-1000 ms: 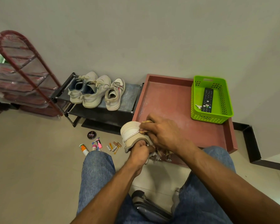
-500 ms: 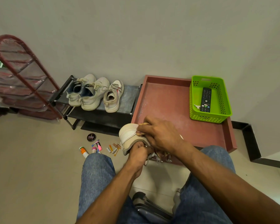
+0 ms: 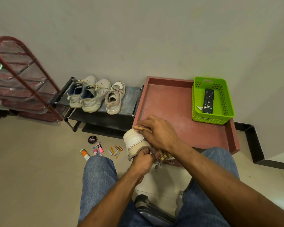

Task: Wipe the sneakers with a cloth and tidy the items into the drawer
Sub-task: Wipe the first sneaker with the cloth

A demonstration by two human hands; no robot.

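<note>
Cream sneaker (image 3: 134, 141) — left hand (image 3: 142, 161) grips its heel to steady it; right hand (image 3: 159, 133) presses checked cloth (image 3: 142, 128) against the toe, wiping.

Bare forearms, no sleeves in view, no watch or rings to be seen. Left hand (image 3: 143, 163) and right hand (image 3: 159, 133) both bare, ungloved. Blue denim jeans (image 3: 98, 177) on both legs, mid-wash, faintly mottled weave, loose at the knees. Feet hidden from view.
</note>
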